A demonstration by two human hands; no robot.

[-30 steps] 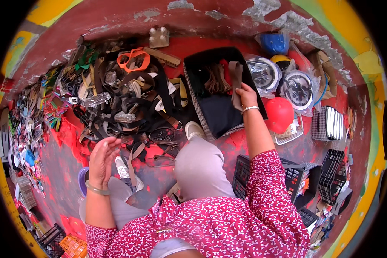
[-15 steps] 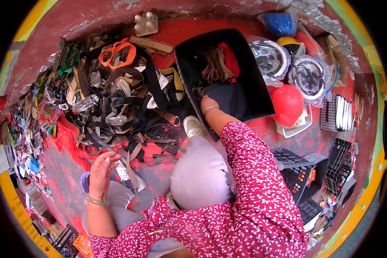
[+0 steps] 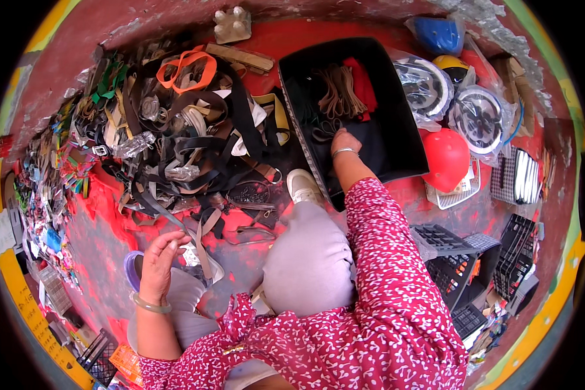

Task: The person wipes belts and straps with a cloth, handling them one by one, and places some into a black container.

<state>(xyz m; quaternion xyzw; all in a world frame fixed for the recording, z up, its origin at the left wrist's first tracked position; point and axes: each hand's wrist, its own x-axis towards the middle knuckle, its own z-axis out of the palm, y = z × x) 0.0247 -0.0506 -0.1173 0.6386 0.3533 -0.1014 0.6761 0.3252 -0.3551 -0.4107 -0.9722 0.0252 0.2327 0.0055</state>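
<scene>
My right hand (image 3: 346,142) reaches into a black box (image 3: 291,107). Its fingers are closed on a dark looped strap (image 3: 325,132), which lies against the box's bottom. Beside that strap are a bundle of brown straps (image 3: 340,91) and a folded red strap (image 3: 363,84). My left hand (image 3: 159,257) is raised over my left leg with fingertips pinched together; whatever is between them is too small to make out. A grey strap (image 3: 153,203) from the heap runs down close to those fingertips.
A tangled heap of dark belts and straps (image 3: 195,143) with an orange strap (image 3: 205,68) lies left of the box. To its right are bagged wheels (image 3: 478,120), a red balloon-like ball (image 3: 446,159), a white basket (image 3: 458,192) and black crates (image 3: 445,270).
My right hand has moved right and slightly up inside the box, and the dark strap has shifted with it. The view has shifted a little. My left hand stays almost in place.
</scene>
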